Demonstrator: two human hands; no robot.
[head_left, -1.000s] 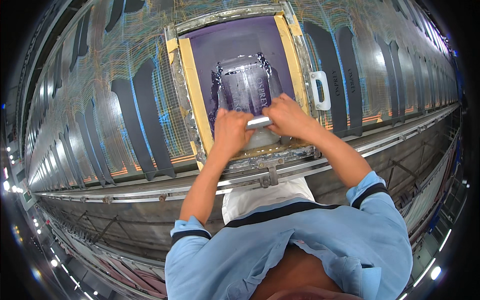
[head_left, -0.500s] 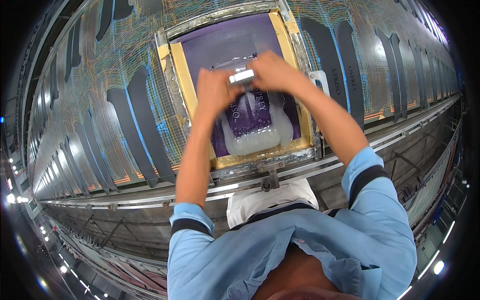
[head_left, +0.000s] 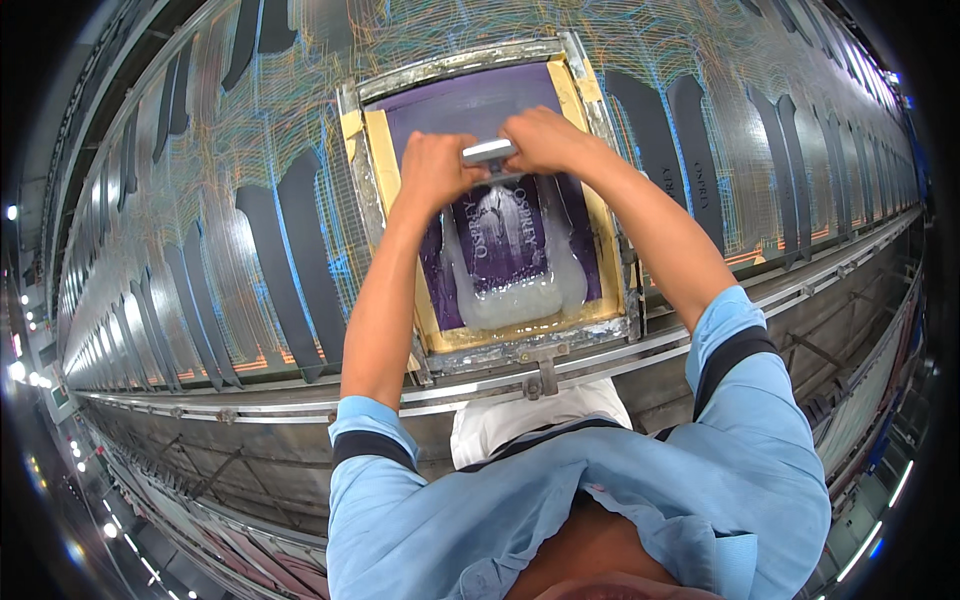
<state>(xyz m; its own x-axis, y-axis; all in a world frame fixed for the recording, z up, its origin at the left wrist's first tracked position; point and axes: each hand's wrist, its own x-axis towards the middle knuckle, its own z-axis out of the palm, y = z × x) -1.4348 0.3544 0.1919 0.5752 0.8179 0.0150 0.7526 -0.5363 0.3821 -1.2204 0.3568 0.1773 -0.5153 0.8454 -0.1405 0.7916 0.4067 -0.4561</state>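
The left hand and the right hand curl around a scraper with a smooth, shiny silver bar handle, one hand at each end, so the bar's middle shows between them. The scraper is above the middle of a thin, flat purple sheet, toward twelve o'clock. Its low part is mostly hidden.

The left hand is near eleven o'clock on the sheet, the right near one. At six o'clock sits a thick, wet, see-through blob of gel, bubbly and shiny, shaped like a fat U. Pale letter shapes show inside the U.

A rough, worn grey frame with four straight sides goes around the sheet. Wide strips of yellow tape line its inside. A small metal clip pokes out at six o'clock.

Under the frame is a long, shiny bench with thin, wiggly coloured lines. Long, flat, dark grey pieces lie in rows at nine and three o'clock.
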